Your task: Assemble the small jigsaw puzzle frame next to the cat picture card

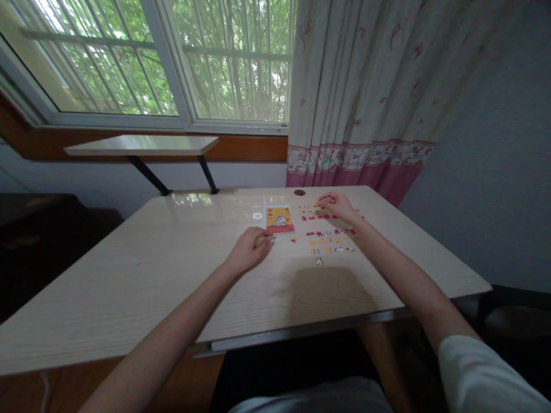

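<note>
A small picture card [280, 221], a yellow and red jigsaw with a white animal figure in a pale frame, lies on the table. My left hand [250, 248] rests at its lower left corner, fingers curled in and fingertips touching the edge; what they hold, if anything, is hidden. Over the top rows of loose pieces, my right hand [337, 206] pinches at a small yellow puzzle piece [317, 204]. Rows of red puzzle pieces [316, 233] and yellow ones [321, 242] are spread below that hand. One white piece [319, 261] sits nearest me.
The pale wooden table [172, 275] has a round cable hole [299, 193] at its back edge. A raised shelf [144, 144] on black legs stands at the back left. Behind are a barred window and a patterned curtain [344, 103]. A small white round spot [257, 216] shows left of the card.
</note>
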A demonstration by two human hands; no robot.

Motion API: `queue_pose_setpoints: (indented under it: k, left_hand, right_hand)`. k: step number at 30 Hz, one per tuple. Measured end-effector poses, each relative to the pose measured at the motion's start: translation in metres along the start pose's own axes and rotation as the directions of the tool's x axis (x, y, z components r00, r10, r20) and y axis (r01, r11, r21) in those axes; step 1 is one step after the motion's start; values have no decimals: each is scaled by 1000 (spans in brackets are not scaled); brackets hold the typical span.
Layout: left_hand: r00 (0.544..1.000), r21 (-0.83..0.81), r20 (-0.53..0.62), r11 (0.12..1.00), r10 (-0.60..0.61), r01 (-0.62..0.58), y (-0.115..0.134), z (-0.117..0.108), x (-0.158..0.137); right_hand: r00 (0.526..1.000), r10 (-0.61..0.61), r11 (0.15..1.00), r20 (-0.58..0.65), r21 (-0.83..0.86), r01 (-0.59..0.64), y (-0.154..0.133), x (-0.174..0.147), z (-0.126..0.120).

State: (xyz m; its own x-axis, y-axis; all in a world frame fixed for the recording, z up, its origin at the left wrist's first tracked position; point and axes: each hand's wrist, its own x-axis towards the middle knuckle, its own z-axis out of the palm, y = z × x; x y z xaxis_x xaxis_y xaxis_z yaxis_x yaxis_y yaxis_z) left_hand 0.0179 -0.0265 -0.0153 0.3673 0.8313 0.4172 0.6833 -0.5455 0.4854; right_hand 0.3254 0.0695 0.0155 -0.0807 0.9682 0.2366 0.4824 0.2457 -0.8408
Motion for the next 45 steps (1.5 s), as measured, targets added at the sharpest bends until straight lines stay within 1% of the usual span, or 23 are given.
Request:
queue_pose_setpoints:
  k: [1,3,6,9,12,16,22,24,26,28,31,35,37,40,42,45]
  left_hand:
    - [999,-64,-18,997,-38,36,2,1,0]
    - [990,-178,-41,976,-133,124,7,2,0]
    - [971,-319,-57,925,-233,204,11,5,-1]
    - [967,-419,-50,884,-249,206,13,8,-1]
    - [972,-465,-31,864,-231,190,15,9,-1]
    - [971,-512,-19,837,-239,196,18,10,0]
    - [962,-646,3,734,-274,211,17,12,3]
    - [958,-665,11,713,-286,221,16,12,4]
    - [952,-667,15,706,-305,236,14,12,5]
    - [946,-661,8,708,-323,248,13,10,6]
    - [947,-653,8,716,-322,249,12,8,5]
    - [954,-643,23,726,-300,244,12,7,5]
    - [954,-632,23,735,-298,245,12,7,4]
    - [959,-623,1,750,-283,221,12,7,4]
    - [969,-618,-40,768,-246,169,13,6,3]
    - [979,-518,-144,854,-144,49,15,3,1]
  right_hand:
    - [999,5,993,35,116,-9,-8,-9,13]
    - [994,-11,965,110,261,-19,-23,-26,38]
    - [978,-41,931,202,364,-36,-36,-50,69]
    - [963,-70,903,259,426,-48,-42,-66,89]
    - [962,-91,892,257,451,-36,-45,-74,99]
    - [970,-120,884,213,466,7,-49,-79,101]
    - [960,-173,885,219,462,54,-46,-84,106]
    - [959,-181,893,217,444,68,-46,-86,106]
    - [956,-208,908,207,405,110,-47,-87,104]
    - [947,-260,923,188,336,187,-49,-88,100]
    - [921,-349,930,172,187,318,-53,-89,93]
    - [860,-483,873,166,15,487,-54,-90,89]
    - [834,-528,840,158,-47,541,-53,-90,88]
    - [816,-563,809,130,-113,576,-52,-90,88]
    - [816,-567,803,108,-145,578,-51,-89,88]
    - [829,-554,808,78,-190,558,-50,-88,87]
